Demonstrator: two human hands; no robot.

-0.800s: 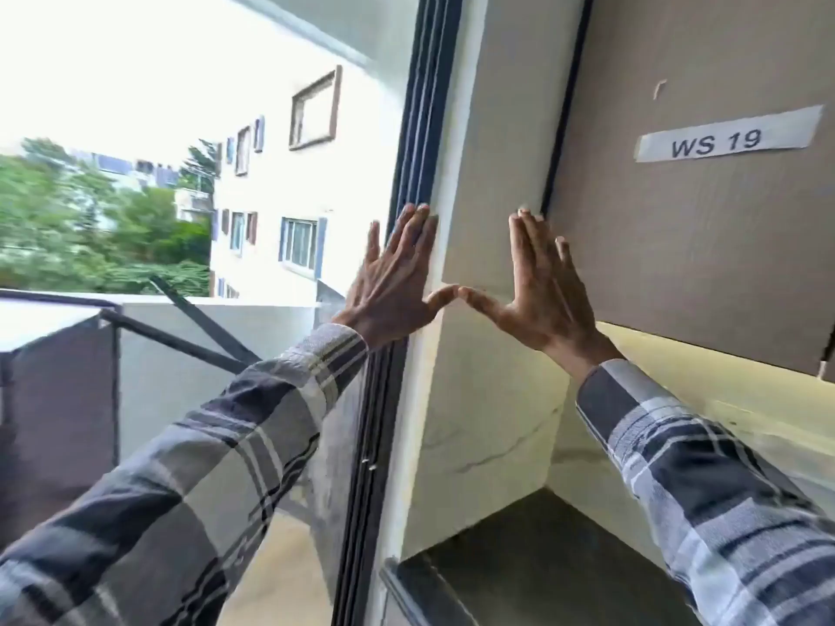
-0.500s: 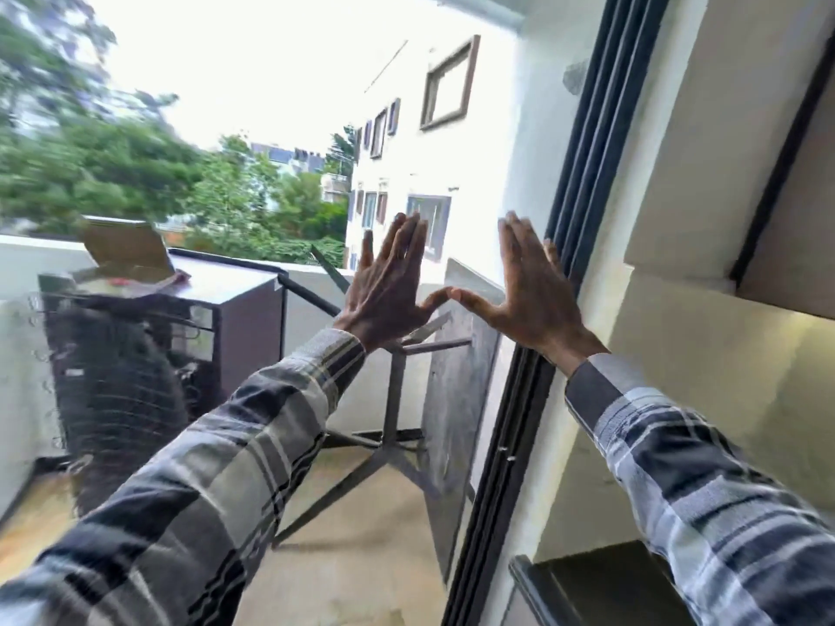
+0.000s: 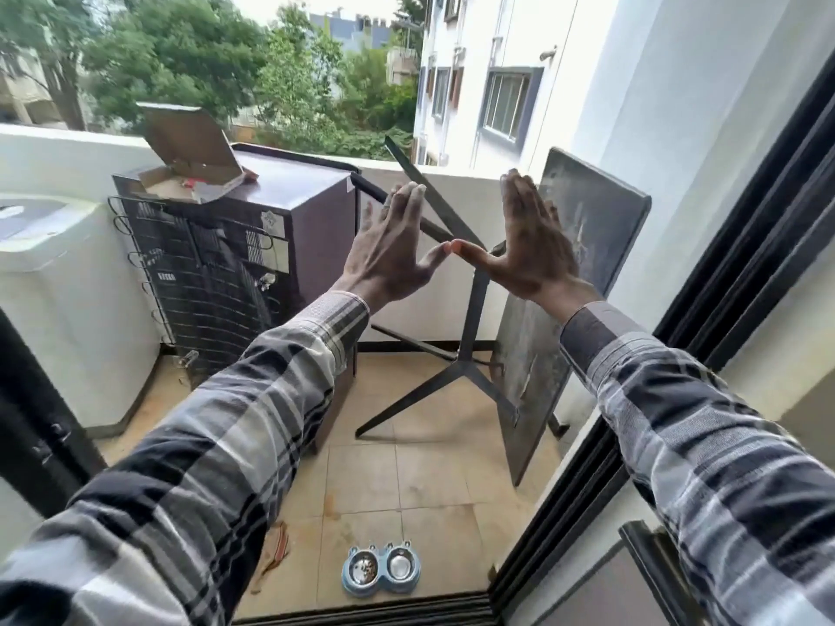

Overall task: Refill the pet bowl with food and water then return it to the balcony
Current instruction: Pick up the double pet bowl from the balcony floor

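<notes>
Left hand (image 3: pixel 389 253) and right hand (image 3: pixel 533 246) are raised, spread flat, empty, thumb tips touching.

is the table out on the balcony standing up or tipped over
Tipped over: the table lies on its side, top on edge against the wall, legs pointing sideways toward the fridge.

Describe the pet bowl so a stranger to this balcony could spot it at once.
Start at the black sliding-door track at the balcony's near edge. Just beyond it, on the tiled floor, sits the pet bowl. It is a pale blue double feeder holding two round metal dishes side by side, the only small blue thing there.
</notes>
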